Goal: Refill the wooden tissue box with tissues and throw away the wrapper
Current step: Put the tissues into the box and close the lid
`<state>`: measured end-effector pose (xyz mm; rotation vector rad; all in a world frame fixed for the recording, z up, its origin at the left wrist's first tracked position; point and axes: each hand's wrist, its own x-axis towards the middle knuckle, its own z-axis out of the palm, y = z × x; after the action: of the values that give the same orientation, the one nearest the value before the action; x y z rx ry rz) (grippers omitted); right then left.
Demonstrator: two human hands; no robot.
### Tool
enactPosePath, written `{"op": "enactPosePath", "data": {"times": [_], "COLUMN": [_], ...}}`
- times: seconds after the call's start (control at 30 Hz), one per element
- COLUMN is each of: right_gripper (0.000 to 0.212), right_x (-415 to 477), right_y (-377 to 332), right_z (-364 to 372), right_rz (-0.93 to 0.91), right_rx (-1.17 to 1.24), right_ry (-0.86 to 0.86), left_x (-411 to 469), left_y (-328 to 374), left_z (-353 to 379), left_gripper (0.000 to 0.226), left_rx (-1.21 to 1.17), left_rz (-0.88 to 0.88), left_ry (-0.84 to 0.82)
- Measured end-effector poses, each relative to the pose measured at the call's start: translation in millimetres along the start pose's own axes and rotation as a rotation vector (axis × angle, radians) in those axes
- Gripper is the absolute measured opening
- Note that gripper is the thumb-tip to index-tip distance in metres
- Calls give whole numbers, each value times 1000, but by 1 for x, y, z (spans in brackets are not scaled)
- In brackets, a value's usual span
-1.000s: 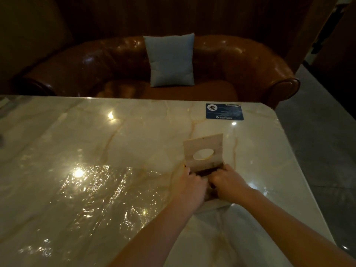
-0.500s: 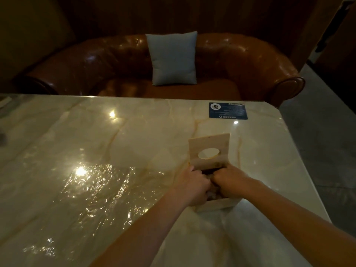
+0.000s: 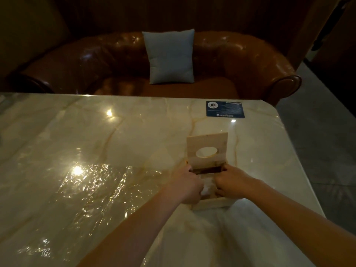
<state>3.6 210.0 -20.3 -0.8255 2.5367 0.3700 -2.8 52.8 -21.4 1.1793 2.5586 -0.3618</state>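
Both of our grips are curling narrow over a pale wad of tissues (image 3: pixel 207 186) inside the open wooden tissue box (image 3: pixel 211 203): the left hand (image 3: pixel 187 185) is pressing at the box's left wall, the right hand (image 3: pixel 230 183) at its right. Whether the fingertips are actually pinching the tissues or only pushing them down we cannot tell, since they are hidden below the rim. The box is sitting on the marble counter (image 3: pixel 115 141) near its right edge, and its hinged lid (image 3: pixel 207 151), with an oval dispensing hole, is standing upright just behind our knuckles. A clear plastic sheet (image 3: pixel 92 187), possibly the wrapper, is lying crumpled on the counter well apart to the left; a blue card (image 3: pixel 225 109) is resting toward the far edge, and a leather sofa with a grey cushion (image 3: pixel 170 56) is facing us beyond it.

We are judging the filling step to be under way. Risks from here: the upright lid may fall forward onto our hands if we jolt the box; tissues bunched unevenly may keep the lid from closing or block the hole; and a sideways push may slide the light box across the glossy counter toward its edge.
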Motion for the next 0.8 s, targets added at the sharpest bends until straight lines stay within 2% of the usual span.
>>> {"op": "enactPosePath", "data": {"times": [0.1,0.17,0.27,0.33,0.43,0.5,0.57,0.7,0.8], "right_gripper": [30,27,17,12,6,10,22,33,28], "right_x": [-10,-17,-26,-27,-22,-16,-9,2,2], "right_y": [4,6,10,12,13,15,18,19,20], "right_z": [4,6,7,9,14,18,19,13,10], "right_rz": [-53,-61,58,170,362,476,552,466,445], "right_rx": [142,314,644,802,1004,1149,1278,1547,1583], "right_ry": [212,366,565,658,818,892,902,822,843], "left_x": [-13,-19,-21,-16,-10,-5,0,10,12], "left_y": [-7,-7,-3,-5,-11,-13,-13,-15,-16], "left_z": [4,8,13,12,9,10,9,8,7], "left_gripper": [24,24,15,11,15,25,30,32,26], "left_rx": [-190,-485,-902,-1209,-1523,-1640,-1701,-1638,-1590], "left_rz": [45,-39,-406,-638,-803,-802,-796,-765,-792], "left_ry": [229,417,675,774,774,715,658,715,744]}}
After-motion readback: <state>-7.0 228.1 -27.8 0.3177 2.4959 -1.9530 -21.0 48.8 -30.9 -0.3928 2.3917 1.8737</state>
